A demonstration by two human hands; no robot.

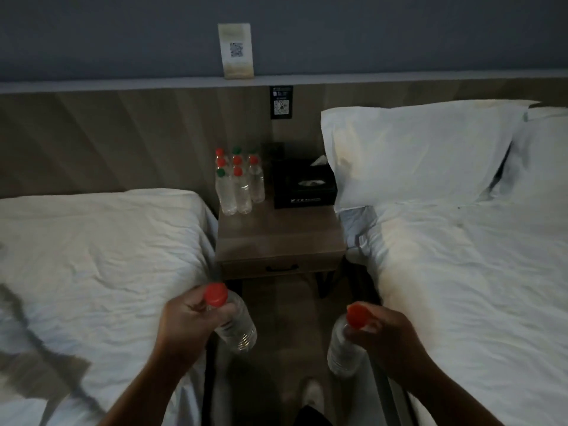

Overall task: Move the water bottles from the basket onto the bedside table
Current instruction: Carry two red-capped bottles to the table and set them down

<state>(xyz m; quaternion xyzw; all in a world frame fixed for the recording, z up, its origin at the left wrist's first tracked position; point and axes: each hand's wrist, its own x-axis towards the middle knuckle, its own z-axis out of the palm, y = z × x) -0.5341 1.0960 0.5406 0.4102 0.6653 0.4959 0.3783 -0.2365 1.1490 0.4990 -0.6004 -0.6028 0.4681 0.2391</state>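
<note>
My left hand grips a clear water bottle with a red cap near its neck, tilted, in front of the bedside table. A second red-capped bottle hangs from my right hand, which holds it just under the cap. The wooden bedside table stands between two beds, a short way ahead of both hands. Several clear bottles with red and green caps stand upright in a cluster at its back left corner. No basket is in view.
A black tissue box sits at the table's back right. White beds flank the aisle on the left and right, with a pillow on the right one. A drawer handle faces me. My shoe shows below.
</note>
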